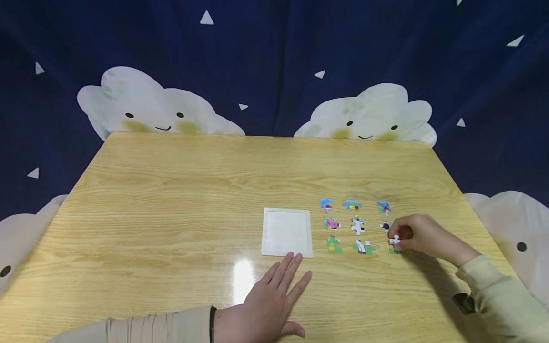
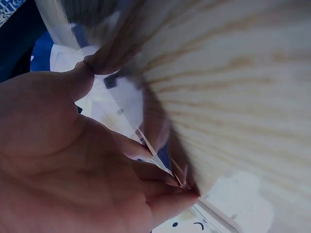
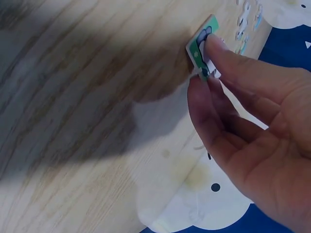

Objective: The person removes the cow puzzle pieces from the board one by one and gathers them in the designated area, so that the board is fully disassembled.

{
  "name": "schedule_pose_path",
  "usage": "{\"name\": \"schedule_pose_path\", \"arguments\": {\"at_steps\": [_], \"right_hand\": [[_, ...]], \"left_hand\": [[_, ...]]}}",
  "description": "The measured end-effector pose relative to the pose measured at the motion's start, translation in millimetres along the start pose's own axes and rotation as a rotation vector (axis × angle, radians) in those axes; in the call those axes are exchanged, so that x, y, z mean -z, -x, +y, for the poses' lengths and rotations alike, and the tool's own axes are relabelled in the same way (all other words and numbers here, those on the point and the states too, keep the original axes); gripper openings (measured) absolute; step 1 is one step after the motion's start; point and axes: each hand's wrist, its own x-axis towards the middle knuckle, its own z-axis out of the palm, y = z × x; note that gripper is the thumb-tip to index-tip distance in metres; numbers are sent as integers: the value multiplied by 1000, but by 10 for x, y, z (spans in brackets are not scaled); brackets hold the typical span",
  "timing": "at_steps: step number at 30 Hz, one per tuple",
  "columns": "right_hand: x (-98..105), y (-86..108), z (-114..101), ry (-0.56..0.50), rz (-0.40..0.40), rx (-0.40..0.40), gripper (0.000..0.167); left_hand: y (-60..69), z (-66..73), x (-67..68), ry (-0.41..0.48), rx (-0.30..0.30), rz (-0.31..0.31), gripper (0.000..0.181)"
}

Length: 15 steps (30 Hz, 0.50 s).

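My right hand (image 1: 424,236) pinches a green-and-white jigsaw puzzle piece (image 1: 394,244) at the lower right corner of a loose grid of pieces. In the right wrist view, thumb and finger grip that piece's edges, and it looks tilted against the table. Flat beside the grid lies a square white puzzle tray (image 1: 265,233) with a raised rim. My left hand (image 1: 268,302) has its fingers spread out straight, two fingertips at the tray's near edge. The left wrist view shows the palm side of this hand (image 2: 73,160) and the fingertips at the tabletop.
Several other puzzle pieces lie apart in rows right of the tray, among them a white centre piece (image 1: 358,226), a pink one (image 1: 332,223) and a green one (image 1: 333,244). The wooden table (image 1: 163,214) ends at a dark blue curtain (image 1: 266,47) with clouds.
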Motion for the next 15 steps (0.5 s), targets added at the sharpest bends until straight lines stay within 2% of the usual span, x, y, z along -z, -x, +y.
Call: {"name": "schedule_pose_path", "arguments": {"at_steps": [4,9,12,15], "right_hand": [[-26,5,-20,24,5,-53,27],[-49,22,-32,43,22,-61,29],[-48,33,-31,42,28,-41,27],[-8,22,-36,69,107,18,22]], "left_hand": [[-14,-8,-3,12,-15,-13,96],[-18,-9,-6,18,-15,-15,96],[-18,1,-10,19,-9,-22,96],[-7,-4,5,54,-4,-35,96]]}}
